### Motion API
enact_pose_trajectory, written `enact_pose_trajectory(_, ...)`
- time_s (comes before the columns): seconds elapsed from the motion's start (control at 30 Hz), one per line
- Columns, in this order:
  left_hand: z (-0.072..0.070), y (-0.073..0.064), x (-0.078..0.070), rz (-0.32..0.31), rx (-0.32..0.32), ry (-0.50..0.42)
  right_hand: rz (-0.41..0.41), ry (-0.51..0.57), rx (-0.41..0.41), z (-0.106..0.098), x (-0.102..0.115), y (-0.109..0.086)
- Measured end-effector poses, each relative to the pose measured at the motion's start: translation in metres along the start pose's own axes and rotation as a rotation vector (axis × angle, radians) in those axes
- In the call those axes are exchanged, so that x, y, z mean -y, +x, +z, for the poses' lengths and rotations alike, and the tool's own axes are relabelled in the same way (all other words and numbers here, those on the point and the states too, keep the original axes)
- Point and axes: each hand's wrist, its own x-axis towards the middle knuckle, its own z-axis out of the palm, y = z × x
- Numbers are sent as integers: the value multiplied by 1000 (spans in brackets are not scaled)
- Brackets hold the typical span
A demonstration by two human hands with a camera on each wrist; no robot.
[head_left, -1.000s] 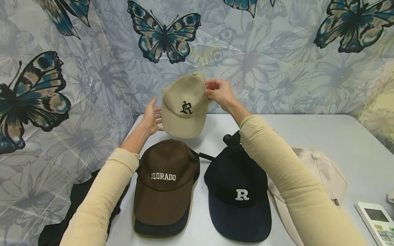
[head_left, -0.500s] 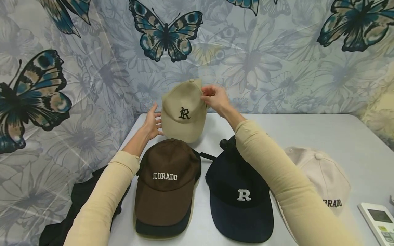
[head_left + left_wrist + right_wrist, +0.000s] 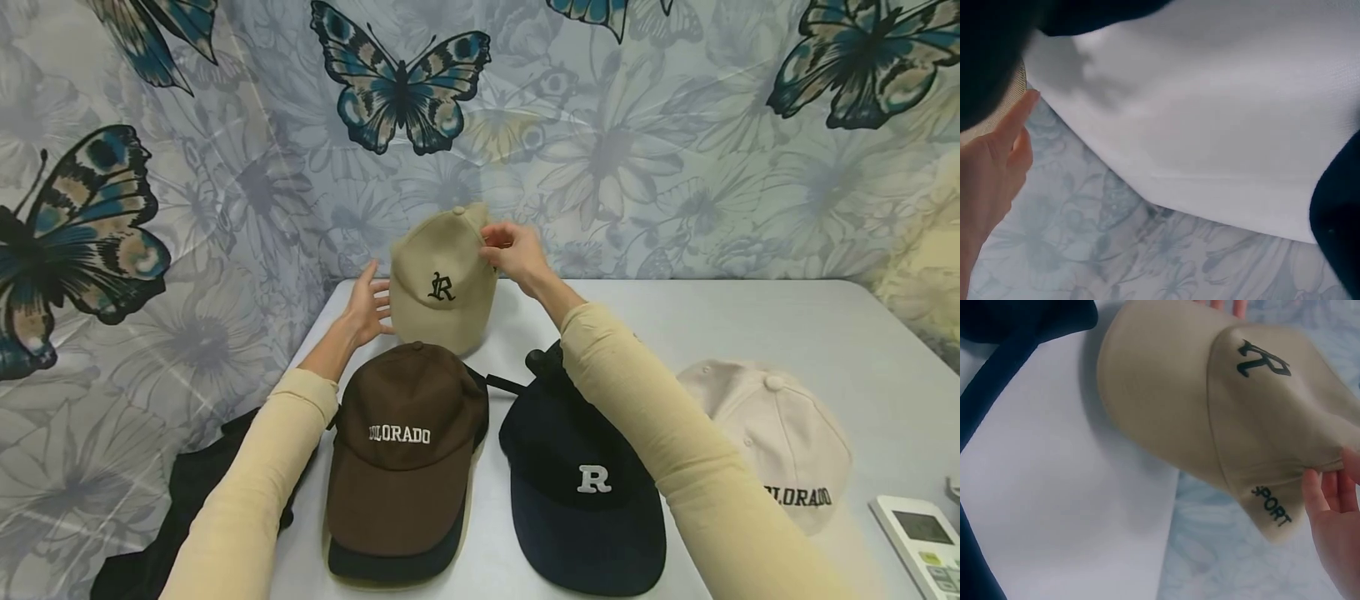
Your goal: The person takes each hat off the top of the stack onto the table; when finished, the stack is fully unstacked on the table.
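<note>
A khaki baseball cap (image 3: 450, 254) with a dark embroidered R hangs above the table's far edge, brim pointing down. My right hand (image 3: 519, 257) pinches the fabric at the side of its crown. In the right wrist view the word SPORT shows on the cap (image 3: 1160, 381), just below the pinching fingers (image 3: 1314, 497). Along the cap's other side, my left hand (image 3: 366, 310) lies with fingers straight and spread, fingertips right at the brim. The left wrist view catches this hand (image 3: 991, 169) beside a sliver of khaki fabric.
Nearer on the white table (image 3: 750, 317) lie a brown COLORADO cap (image 3: 405, 492) stacked on another cap, a navy R cap (image 3: 585, 533) and a cream COLORADO cap (image 3: 802, 433). A white remote (image 3: 918, 537) lies at right, black cloth (image 3: 187, 492) at left. Butterfly-print fabric (image 3: 637, 167) hangs behind.
Both hands have lowered the khaki cap toward the table and shifted it slightly left. The right forearm has moved left, uncovering more of the cream cap.
</note>
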Motion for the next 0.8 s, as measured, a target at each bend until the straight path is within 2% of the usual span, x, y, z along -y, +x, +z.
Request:
enact_pose_trajectory(0.23, -8, 5, 7, 0, 51, -12, -1, -16, -11, 6, -4, 2)
enact_pose_trajectory(0.8, -10, 11, 10, 12, 81, 25, 2, -111, 1, 14, -6, 6)
